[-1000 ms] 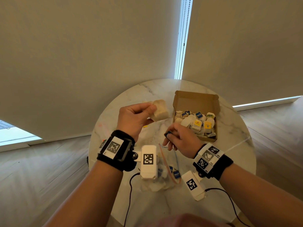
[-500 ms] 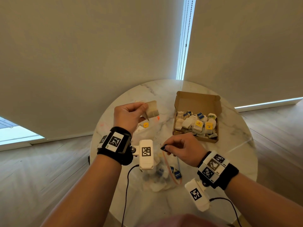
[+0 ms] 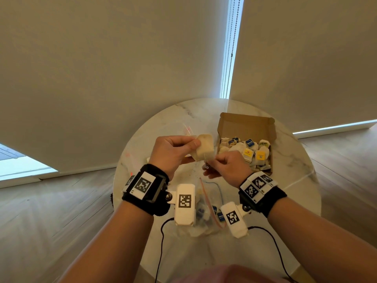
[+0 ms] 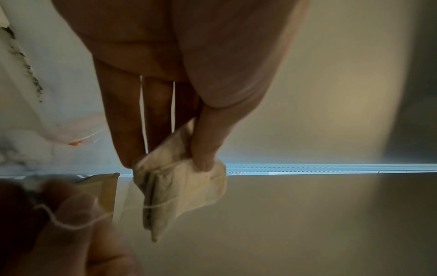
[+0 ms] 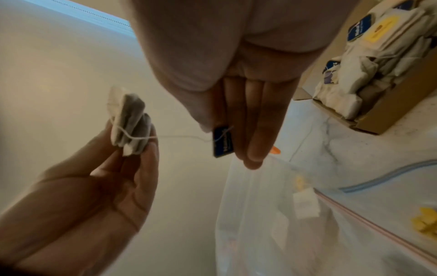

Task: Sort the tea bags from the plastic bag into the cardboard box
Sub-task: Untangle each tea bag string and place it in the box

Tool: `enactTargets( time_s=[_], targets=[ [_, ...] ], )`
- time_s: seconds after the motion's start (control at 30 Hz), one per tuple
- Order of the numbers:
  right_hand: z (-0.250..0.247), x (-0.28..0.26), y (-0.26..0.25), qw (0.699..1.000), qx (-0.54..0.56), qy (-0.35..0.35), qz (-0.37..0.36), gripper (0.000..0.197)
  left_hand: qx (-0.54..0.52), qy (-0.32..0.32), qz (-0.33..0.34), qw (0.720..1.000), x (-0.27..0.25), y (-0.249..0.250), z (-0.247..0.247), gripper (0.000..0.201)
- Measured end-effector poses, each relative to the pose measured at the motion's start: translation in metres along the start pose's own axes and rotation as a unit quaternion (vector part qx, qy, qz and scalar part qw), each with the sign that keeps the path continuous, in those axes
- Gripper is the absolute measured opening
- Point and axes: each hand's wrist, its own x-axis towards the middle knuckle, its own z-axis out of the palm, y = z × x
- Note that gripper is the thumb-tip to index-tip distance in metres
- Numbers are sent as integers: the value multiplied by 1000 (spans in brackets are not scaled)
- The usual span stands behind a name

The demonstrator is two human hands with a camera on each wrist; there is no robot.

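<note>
My left hand (image 3: 173, 152) pinches a cream tea bag (image 3: 204, 147) between thumb and fingers, held above the table; the same tea bag (image 4: 179, 190) fills the left wrist view. A thin white string (image 5: 179, 137) runs from the tea bag (image 5: 129, 119) to its dark blue tag (image 5: 222, 142), which my right hand (image 3: 226, 166) pinches just right of the bag. The open cardboard box (image 3: 246, 127) sits behind my right hand with several tea bags (image 3: 251, 152) inside. The clear plastic bag (image 3: 206, 213) lies on the table below my wrists, partly hidden by the wrist cameras.
The round marble table (image 3: 295, 180) carries everything; its edge curves close on all sides. A second clear bag with an orange slider (image 4: 75, 143) lies at the far left of the table. Black cables (image 3: 161, 242) trail off the near edge. Blinds hang behind.
My right hand has risen from the plastic bag with the blue tag and come close beside the tea bag. My left hand has tilted the tea bag a little to the right.
</note>
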Motion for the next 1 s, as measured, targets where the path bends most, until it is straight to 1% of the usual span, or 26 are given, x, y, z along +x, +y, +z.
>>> enactTargets(
  time_s=[0.03, 0.13, 0.17, 0.27, 0.33, 0.4, 0.5, 0.57, 0.7, 0.73, 0.83, 0.87, 0.9, 1.0],
  targets=[
    [-2, 2, -5, 1000, -6, 16, -13, 12, 4, -10, -1, 1000, -2, -1, 0, 10],
    [-8, 7, -21, 995, -42, 75, -54, 21, 34, -28, -3, 999, -8, -7, -1, 10],
    [-10, 8, -26, 994, -45, 87, -58, 21, 49, -33, -4, 998, -8, -10, -2, 12],
    [-13, 10, -40, 988, -61, 111, -83, 10, 71, -39, -21, 996, -11, -18, -3, 13],
    [-14, 7, -46, 982, -104, 105, -119, 10, 73, -36, -34, 996, -12, -24, -2, 10],
    [-14, 4, -49, 977, -128, 103, -132, 12, 71, -24, -43, 996, -11, -28, 0, 9],
    [-14, -5, -53, 983, -105, 72, -132, 9, 70, -6, -50, 996, -10, -33, 2, 7],
    [-13, -11, -54, 983, -94, 51, -149, 9, 70, 3, -46, 997, -9, -33, 2, 7],
    [-12, -21, -51, 976, -115, 30, -180, 9, 71, 10, -33, 997, -8, -32, 1, 7],
    [-11, -23, -48, 976, -118, 24, -180, 12, 66, 9, -33, 997, -8, -32, 1, 8],
    [-11, -25, -39, 979, -134, 22, -154, 36, 35, -3, -38, 999, -9, -28, 2, 9],
    [-11, -25, -37, 978, -145, 25, -145, 38, 29, -10, -40, 999, -9, -27, 2, 9],
    [-12, -25, -36, 978, -154, 26, -139, 34, 26, -16, -41, 999, -10, -26, 2, 8],
    [-14, -23, -37, 981, -140, 29, -132, 12, 21, -21, -43, 999, -12, -26, 2, 9]
  ],
)
